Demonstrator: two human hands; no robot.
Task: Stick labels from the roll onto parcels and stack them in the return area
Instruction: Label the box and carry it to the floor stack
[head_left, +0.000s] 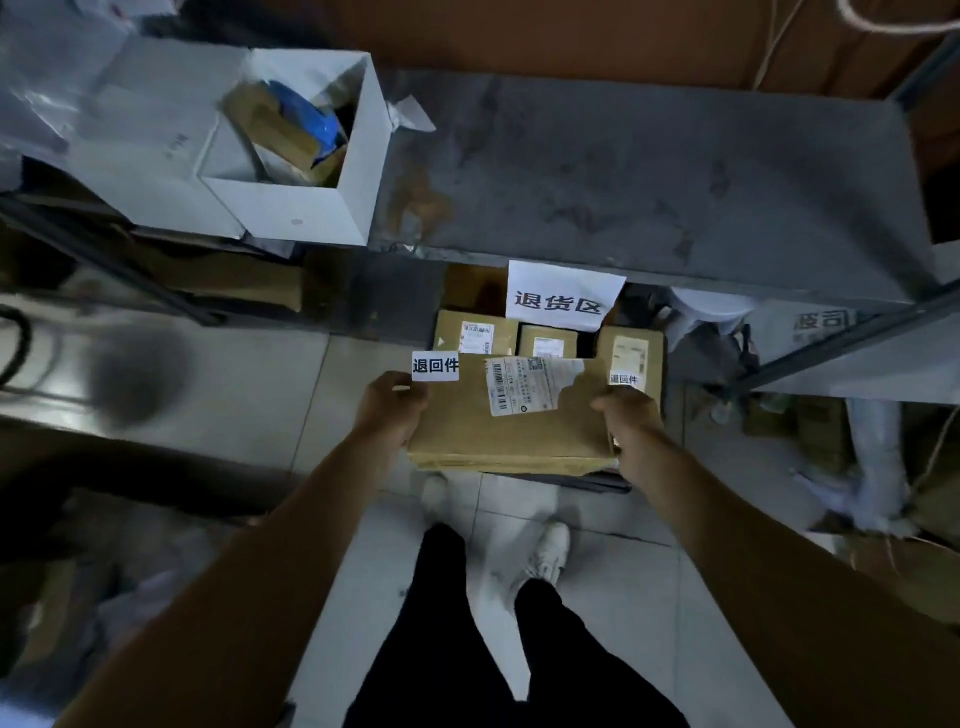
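Observation:
I hold a flat brown cardboard parcel (498, 431) in front of me, low over the floor. My left hand (392, 410) grips its left edge and my right hand (631, 421) grips its right edge. A torn white shipping label (524, 384) sits on top of the parcel, and a white return label (435, 366) with black characters sticks out at its far left corner. Beyond it, several brown parcels (475, 332) lie under the shelf, one of them (631, 358) carrying a small return label (623, 379). A white paper sign (563, 296) hangs from the shelf edge above them.
A grey metal shelf (649, 171) spans the upper view, with an open white box (301, 150) of packages at its left. Bags and cardboard clutter the right (872, 467) and the lower left. My feet (548, 551) stand on pale floor tiles.

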